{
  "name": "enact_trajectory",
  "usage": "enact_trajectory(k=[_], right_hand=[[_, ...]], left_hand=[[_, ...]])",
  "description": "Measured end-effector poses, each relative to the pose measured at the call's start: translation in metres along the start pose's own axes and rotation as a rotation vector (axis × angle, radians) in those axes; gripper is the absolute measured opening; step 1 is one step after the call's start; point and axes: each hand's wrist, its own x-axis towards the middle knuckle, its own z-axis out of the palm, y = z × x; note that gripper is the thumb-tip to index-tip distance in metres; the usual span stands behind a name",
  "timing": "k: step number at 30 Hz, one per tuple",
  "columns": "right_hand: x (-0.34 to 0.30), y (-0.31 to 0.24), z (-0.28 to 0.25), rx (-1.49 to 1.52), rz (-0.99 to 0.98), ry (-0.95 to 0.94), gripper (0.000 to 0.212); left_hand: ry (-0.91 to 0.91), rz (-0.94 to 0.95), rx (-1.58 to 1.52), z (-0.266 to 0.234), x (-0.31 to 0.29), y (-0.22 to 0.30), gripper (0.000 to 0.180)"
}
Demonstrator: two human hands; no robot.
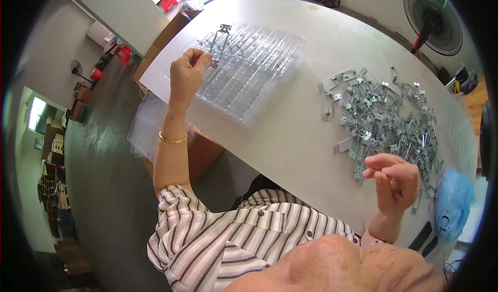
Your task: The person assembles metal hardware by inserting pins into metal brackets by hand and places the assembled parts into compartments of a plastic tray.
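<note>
My left hand (188, 78) is raised over the far left part of the table, its thumb and fingers pinched on one end of a metal bracket (224, 28). The bracket has two thin parallel rods and a flat plate at its far end. Beneath it lie clear plastic trays (244, 92) with long narrow slots; glare hides what the slots hold. My right hand (397, 183) hovers at the near edge of a loose pile of similar metal brackets (386, 118). Its fingers are curled toward the thumb, and whatever may be between the fingertips is too small to name.
Right of my right hand sits a blue plastic bag (454, 204), beside a dark phone-like object (421, 236). More clear trays (150, 128) rest below the table's left edge, by a cardboard box (205, 154). A black fan (433, 22) stands beyond the table.
</note>
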Motion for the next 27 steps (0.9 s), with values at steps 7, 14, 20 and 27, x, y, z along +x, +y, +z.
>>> enact_trajectory(k=[7, 14, 20, 27], right_hand=[[-0.001, -0.007, 0.001, -0.034, -0.037, 0.012, 0.02], [0.0, -0.008, 0.004, -0.063, 0.026, 0.082, 0.022], [0.002, -0.005, 0.002, -0.129, 0.008, 0.04, 0.026], [0.005, -0.007, 0.002, -0.236, -0.015, 0.019, 0.031]], left_hand=[[0.011, -0.008, 0.196, 0.008, 0.02, -0.016, 0.018], [-0.074, 0.053, 0.321, 0.008, 0.002, -0.038, 0.016], [-0.158, 0.101, 0.417, 0.011, -0.012, -0.049, 0.016], [-0.223, 0.062, 0.488, 0.009, -0.014, -0.052, 0.018]])
